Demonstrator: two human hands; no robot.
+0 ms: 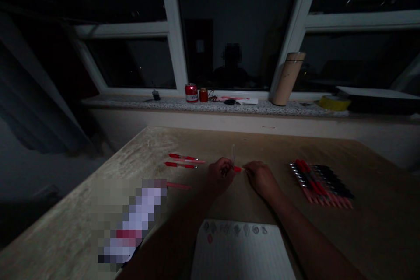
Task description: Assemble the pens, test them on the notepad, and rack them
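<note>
My left hand (221, 174) is closed, its fingers pinching a short red pen part (236, 169). A thin translucent strip or tube (233, 154) sticks up beside those fingers; whether they hold it too is hard to see. From the red part a narrow yellowish tip points right, into the closed fingertips of my right hand (261, 177). Both hands are low over the table, just beyond a lined notepad (243, 253) with small drawn marks along its top. Dim light hides the fine detail between the fingers.
Left of my hands lie red pens (180, 165) and a pinkish stick (179, 186), near a blurred-out object (141, 214). Rows of black and red pens (321, 183) lie at right. On the windowsill stand a red can (191, 93), a small red jar (203, 95), a tall flask (288, 78) and yellow tape (334, 103).
</note>
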